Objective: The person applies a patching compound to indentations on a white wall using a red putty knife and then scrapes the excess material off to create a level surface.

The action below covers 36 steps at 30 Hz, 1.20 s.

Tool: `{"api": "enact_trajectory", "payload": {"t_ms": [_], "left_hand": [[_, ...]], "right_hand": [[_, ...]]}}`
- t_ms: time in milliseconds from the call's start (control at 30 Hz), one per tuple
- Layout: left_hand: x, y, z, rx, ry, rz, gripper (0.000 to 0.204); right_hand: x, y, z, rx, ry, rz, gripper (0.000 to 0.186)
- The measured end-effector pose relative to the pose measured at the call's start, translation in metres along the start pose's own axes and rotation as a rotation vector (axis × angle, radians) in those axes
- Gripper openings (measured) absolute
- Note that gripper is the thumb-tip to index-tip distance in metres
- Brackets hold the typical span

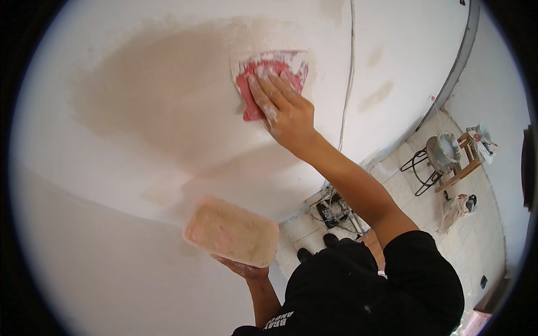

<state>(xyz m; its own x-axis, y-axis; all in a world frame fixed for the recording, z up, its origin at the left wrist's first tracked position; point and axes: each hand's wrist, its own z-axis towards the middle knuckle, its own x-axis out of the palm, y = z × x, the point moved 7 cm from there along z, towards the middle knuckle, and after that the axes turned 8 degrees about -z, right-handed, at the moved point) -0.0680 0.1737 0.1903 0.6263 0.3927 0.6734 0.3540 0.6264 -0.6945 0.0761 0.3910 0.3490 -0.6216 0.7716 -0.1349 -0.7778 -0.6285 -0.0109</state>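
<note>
My right hand (283,106), its fingers smeared with white, presses a red plastic putty spreader (250,110) flat against the white wall (185,33). White putty coats much of the spreader's upper part. Around and left of it spreads a wide damp-looking beige patch (151,95). Lower down, my left hand (246,270) supports a rectangular pinkish tub (232,232) from below; most of its fingers are hidden behind the tub. Beige putty seems to cover the tub's inside.
A cable (351,61) runs down the wall to the right. On the tiled floor stand a round stool (417,168) bearing a bucket (446,150), a wooden stool (462,168) and a plastic bag (455,213). Near my feet lies a clutter of tools (336,211).
</note>
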Motion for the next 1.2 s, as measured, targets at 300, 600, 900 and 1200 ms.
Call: {"api": "enact_trajectory", "payload": {"t_ms": [300, 600, 900, 1200], "left_hand": [[0.000, -0.001, 0.005, 0.062, 0.115, 0.101, 0.091], [0.002, -0.005, 0.001, 0.085, 0.080, 0.110, 0.092], [-0.009, 0.003, 0.001, -0.019, 0.101, -0.054, 0.080], [0.004, -0.011, 0.004, 0.132, 0.162, 0.111, 0.079]], "right_hand": [[-0.054, -0.035, 0.020, 0.281, -0.040, 0.400, 0.055], [-0.018, 0.044, 0.023, 0.093, 0.198, 0.179, 0.044], [-0.049, -0.021, 0.075, 0.228, -0.058, 0.177, 0.044], [-0.014, -0.017, 0.000, -0.078, 0.271, -0.081, 0.055]]}}
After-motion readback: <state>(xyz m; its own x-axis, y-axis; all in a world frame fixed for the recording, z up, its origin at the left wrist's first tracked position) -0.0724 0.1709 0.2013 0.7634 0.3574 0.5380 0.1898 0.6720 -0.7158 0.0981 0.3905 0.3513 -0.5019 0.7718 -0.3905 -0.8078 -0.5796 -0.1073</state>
